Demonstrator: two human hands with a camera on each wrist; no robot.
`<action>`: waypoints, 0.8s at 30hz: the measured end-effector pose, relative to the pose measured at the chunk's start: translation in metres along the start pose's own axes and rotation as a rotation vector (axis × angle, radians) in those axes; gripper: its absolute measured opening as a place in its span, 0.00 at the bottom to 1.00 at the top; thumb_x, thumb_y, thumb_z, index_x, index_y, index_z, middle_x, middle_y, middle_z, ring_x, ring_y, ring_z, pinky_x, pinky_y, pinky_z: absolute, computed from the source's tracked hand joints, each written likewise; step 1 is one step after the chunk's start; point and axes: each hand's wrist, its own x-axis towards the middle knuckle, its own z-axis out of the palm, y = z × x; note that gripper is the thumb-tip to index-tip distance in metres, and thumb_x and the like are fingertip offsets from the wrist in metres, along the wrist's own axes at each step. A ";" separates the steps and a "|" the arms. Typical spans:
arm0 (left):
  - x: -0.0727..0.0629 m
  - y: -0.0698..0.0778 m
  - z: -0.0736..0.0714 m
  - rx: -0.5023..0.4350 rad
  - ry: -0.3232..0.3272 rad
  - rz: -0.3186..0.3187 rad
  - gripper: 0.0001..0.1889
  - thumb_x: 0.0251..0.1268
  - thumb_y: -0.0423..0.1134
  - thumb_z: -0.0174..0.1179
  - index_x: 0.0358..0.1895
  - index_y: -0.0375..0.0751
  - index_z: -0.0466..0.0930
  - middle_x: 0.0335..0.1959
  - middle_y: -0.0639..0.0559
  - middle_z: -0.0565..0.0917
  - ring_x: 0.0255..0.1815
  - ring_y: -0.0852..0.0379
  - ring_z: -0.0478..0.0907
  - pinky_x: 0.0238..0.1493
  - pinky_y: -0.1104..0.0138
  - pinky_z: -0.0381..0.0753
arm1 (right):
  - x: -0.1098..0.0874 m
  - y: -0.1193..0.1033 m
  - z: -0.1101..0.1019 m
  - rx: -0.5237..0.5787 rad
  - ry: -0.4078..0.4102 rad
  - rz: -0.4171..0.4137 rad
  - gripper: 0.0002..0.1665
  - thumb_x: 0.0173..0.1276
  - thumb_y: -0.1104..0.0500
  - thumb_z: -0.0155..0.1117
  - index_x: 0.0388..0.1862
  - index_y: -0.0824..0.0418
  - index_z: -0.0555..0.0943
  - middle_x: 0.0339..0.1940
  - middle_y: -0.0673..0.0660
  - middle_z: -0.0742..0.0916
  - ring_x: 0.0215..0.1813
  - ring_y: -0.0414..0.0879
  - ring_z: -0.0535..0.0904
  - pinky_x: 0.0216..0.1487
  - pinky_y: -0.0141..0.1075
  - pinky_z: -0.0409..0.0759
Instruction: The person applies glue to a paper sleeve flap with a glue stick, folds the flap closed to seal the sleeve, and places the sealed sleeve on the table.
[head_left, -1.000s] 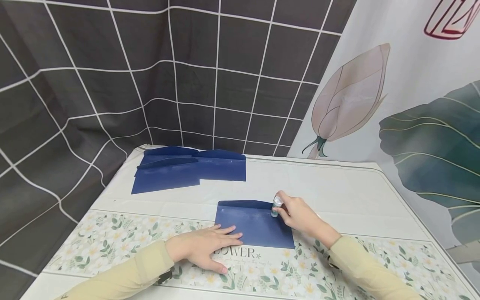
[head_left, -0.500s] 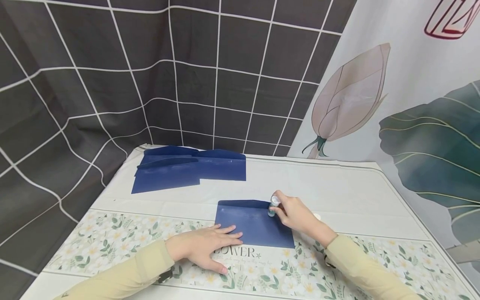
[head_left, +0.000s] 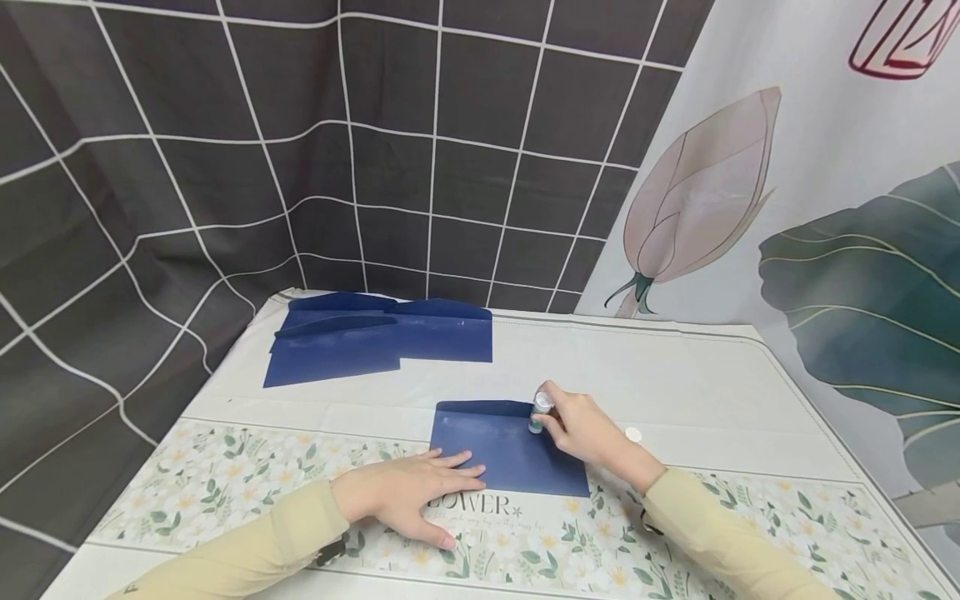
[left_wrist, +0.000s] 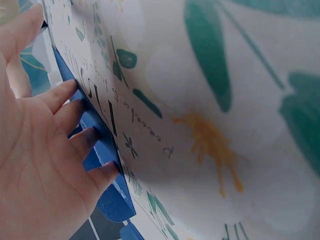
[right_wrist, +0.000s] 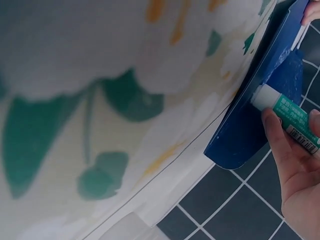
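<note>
Blue envelope (head_left: 510,458) lies at the near middle of the worktop (head_left: 712,383), its flap open on the far side; more blue envelopes (head_left: 405,337) overlap at far left. The left hand (head_left: 420,492) rests fingers spread on its near left corner, gripping nothing. The right hand (head_left: 588,429) pinches a green-and-white glue stick (head_left: 538,412) against its far right part. To the right sits a small white disc (head_left: 633,435).

A flower-printed white tablecloth (head_left: 247,479) covers the worktop (head_left: 675,367); on it lie three overlapping blue envelopes (head_left: 367,343) far left, one open-flapped blue envelope (head_left: 510,454) nearer, and a small white cap (head_left: 633,435) to its right.
</note>
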 end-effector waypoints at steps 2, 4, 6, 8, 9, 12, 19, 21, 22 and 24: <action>0.001 0.000 0.000 0.004 0.002 0.003 0.39 0.63 0.64 0.54 0.74 0.53 0.58 0.77 0.56 0.56 0.79 0.50 0.48 0.74 0.43 0.52 | 0.001 -0.001 0.000 -0.003 0.000 -0.003 0.11 0.68 0.58 0.63 0.44 0.58 0.71 0.21 0.45 0.81 0.20 0.30 0.71 0.23 0.24 0.71; 0.001 0.000 0.001 0.008 0.004 0.006 0.39 0.63 0.64 0.54 0.74 0.53 0.58 0.77 0.56 0.56 0.79 0.50 0.48 0.74 0.43 0.52 | 0.002 -0.002 0.001 -0.006 -0.003 -0.004 0.11 0.68 0.58 0.62 0.44 0.58 0.71 0.21 0.45 0.82 0.20 0.29 0.71 0.23 0.24 0.71; 0.001 0.000 0.001 0.004 0.004 0.007 0.39 0.63 0.64 0.54 0.74 0.54 0.58 0.77 0.56 0.56 0.79 0.50 0.48 0.74 0.43 0.52 | 0.002 -0.004 0.001 -0.007 -0.007 0.000 0.11 0.68 0.58 0.62 0.44 0.58 0.71 0.21 0.45 0.82 0.20 0.29 0.72 0.23 0.24 0.72; 0.001 0.000 0.001 0.000 0.004 0.008 0.38 0.63 0.64 0.54 0.74 0.53 0.58 0.77 0.56 0.56 0.79 0.50 0.48 0.74 0.43 0.52 | 0.003 -0.005 0.001 -0.006 -0.012 0.002 0.11 0.68 0.58 0.62 0.44 0.58 0.71 0.22 0.45 0.82 0.21 0.29 0.72 0.23 0.24 0.72; 0.001 0.000 0.001 -0.001 0.004 0.009 0.38 0.63 0.63 0.54 0.74 0.53 0.58 0.77 0.56 0.56 0.79 0.50 0.48 0.74 0.43 0.52 | 0.004 -0.005 0.001 -0.005 -0.014 0.003 0.11 0.68 0.58 0.62 0.44 0.57 0.71 0.22 0.45 0.82 0.21 0.29 0.72 0.23 0.24 0.72; 0.001 0.001 0.000 -0.007 0.005 0.009 0.38 0.63 0.63 0.54 0.74 0.53 0.58 0.77 0.56 0.56 0.79 0.50 0.48 0.74 0.43 0.52 | 0.005 -0.006 0.002 -0.003 -0.012 -0.002 0.11 0.68 0.58 0.62 0.44 0.58 0.71 0.21 0.46 0.82 0.20 0.29 0.72 0.23 0.24 0.71; 0.000 0.003 -0.001 -0.016 0.001 -0.002 0.38 0.63 0.63 0.55 0.74 0.53 0.58 0.77 0.56 0.56 0.79 0.50 0.49 0.74 0.43 0.52 | 0.008 -0.009 0.005 -0.005 0.001 -0.021 0.10 0.68 0.58 0.63 0.44 0.57 0.71 0.21 0.46 0.83 0.21 0.30 0.74 0.24 0.24 0.72; 0.000 0.003 -0.001 -0.017 0.000 -0.003 0.38 0.63 0.63 0.55 0.74 0.53 0.58 0.77 0.56 0.56 0.79 0.50 0.49 0.74 0.43 0.52 | 0.008 -0.010 0.006 -0.006 0.001 -0.020 0.10 0.68 0.58 0.63 0.43 0.57 0.72 0.22 0.46 0.83 0.21 0.30 0.74 0.24 0.24 0.72; 0.000 0.003 0.000 -0.016 0.000 -0.003 0.38 0.63 0.63 0.55 0.74 0.53 0.58 0.77 0.56 0.56 0.79 0.50 0.49 0.74 0.43 0.52 | 0.009 -0.011 0.006 -0.005 -0.001 -0.019 0.10 0.68 0.58 0.62 0.43 0.57 0.72 0.22 0.46 0.83 0.21 0.30 0.74 0.24 0.24 0.72; 0.000 0.003 0.000 -0.010 0.002 -0.002 0.39 0.63 0.63 0.55 0.74 0.53 0.58 0.77 0.56 0.56 0.79 0.50 0.49 0.74 0.43 0.52 | 0.010 -0.012 0.006 -0.002 -0.003 -0.017 0.10 0.68 0.58 0.62 0.43 0.57 0.72 0.22 0.46 0.83 0.21 0.31 0.74 0.24 0.24 0.72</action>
